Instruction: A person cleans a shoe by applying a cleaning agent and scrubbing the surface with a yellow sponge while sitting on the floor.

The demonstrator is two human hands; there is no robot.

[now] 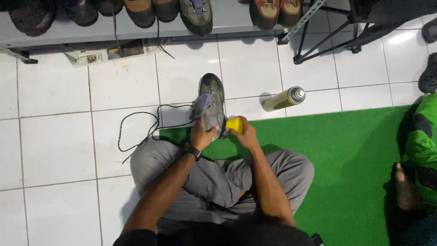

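I sit cross-legged on the floor. My left hand (201, 135) grips the heel end of a grey hiking shoe (213, 98) with a lilac tongue pulled out; the shoe stands on the white tiles, toe pointing away. My right hand (245, 132) holds a small yellow object (235, 124), perhaps a cap or sponge, against the shoe's right side. A dark lace (136, 125) lies loose on the tiles to the left of the shoe. A black watch (193, 151) sits on my left wrist.
A yellow-green spray can (283, 99) lies on its side right of the shoe. A green mat (346, 150) covers the floor right. A low shelf (136, 25) holds several shoes, newspaper beneath. A black metal stand (337, 36) is top right; another person (416, 159) sits right.
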